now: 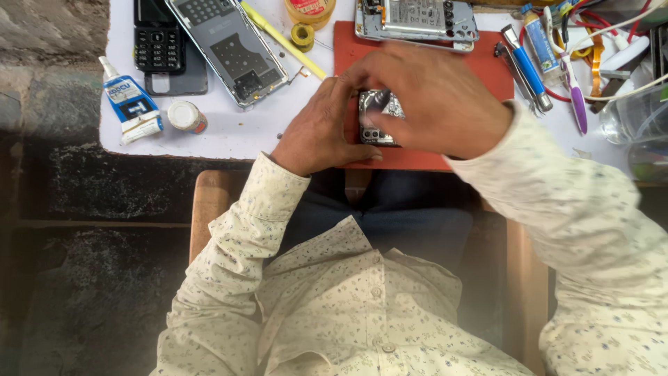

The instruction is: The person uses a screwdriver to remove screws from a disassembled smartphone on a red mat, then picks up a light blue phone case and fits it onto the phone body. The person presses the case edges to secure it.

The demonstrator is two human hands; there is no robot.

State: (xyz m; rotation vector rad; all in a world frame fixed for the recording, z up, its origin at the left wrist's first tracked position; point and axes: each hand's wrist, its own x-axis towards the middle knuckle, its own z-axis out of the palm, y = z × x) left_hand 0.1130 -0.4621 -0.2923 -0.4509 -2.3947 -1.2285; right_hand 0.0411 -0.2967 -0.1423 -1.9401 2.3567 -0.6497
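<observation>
The work sits on a red mat [417, 52] at the near edge of the table [229, 132], between both hands.

**Step in hand.** The left hand [320, 129] rests on the mat with its fingers closed against the left edge of a small opened phone assembly [379, 118], bracing it. The right hand [435, 97] arches over the assembly from the right, fingertips closed on its upper part; what the fingertips pinch is hidden, so a tool cannot be confirmed. For good control, judging from this pose:
- keep the left wrist planted on the mat so the assembly cannot slide;
- apply force straight down, not sideways, since exposed parts likely bend easily;
- keep the assembly flat on the mat.

**Count, left to right.**
- Glue tube, white and blue [129, 104]: one.
- Small white-capped bottle [186, 116]: one.
- Black keypad phone [158, 38]: one, lying on a dark panel.
- Opened phone frame, grey interior showing [226, 45]: one.
- Yellow stick tool [282, 38]: one.
- Small yellow tape roll [303, 35]: one.
- Second opened phone, at the top of the mat [417, 21]: one.
- Blue-handled tool [525, 63]: one.
- Purple-handled tool [576, 97]: one.

Further items at the right edge are too cluttered to count.
</observation>
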